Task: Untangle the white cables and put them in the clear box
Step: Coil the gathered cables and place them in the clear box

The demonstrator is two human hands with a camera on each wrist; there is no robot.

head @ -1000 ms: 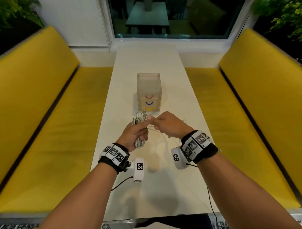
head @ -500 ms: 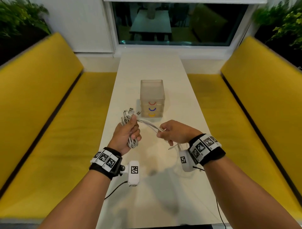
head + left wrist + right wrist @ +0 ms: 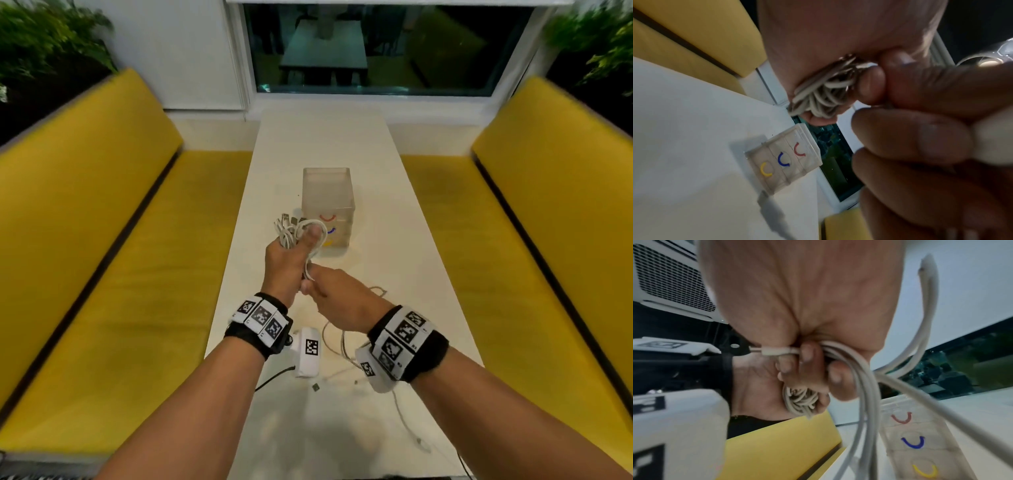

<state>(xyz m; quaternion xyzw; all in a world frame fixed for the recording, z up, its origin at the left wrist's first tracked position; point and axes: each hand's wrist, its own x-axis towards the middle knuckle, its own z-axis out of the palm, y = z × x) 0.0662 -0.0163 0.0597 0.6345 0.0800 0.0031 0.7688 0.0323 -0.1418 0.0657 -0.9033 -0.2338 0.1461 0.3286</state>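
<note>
My left hand [image 3: 291,260] is raised above the white table [image 3: 394,222] and grips a coiled bundle of white cables [image 3: 294,229], with USB plugs sticking out at its top. The bundle [image 3: 822,92] fills that fist in the left wrist view. My right hand [image 3: 329,294] sits just below and right of the left one, its fingers curled round strands [image 3: 865,378] that run up to the bundle. More white cable [image 3: 339,349] trails on the table under my right wrist. The clear box [image 3: 327,205], marked with red, blue and yellow arcs, stands open-topped just beyond the hands.
Yellow benches [image 3: 102,240] flank the narrow table on both sides. A dark window [image 3: 383,48] is at the far end. A loose cable end [image 3: 421,443] lies near the table's front right. A thin black wire [image 3: 274,377] hangs from my left wrist camera.
My left hand has lifted the bundle higher and turned it upright. My right hand has slid back down along the strands to just under the left fist.
</note>
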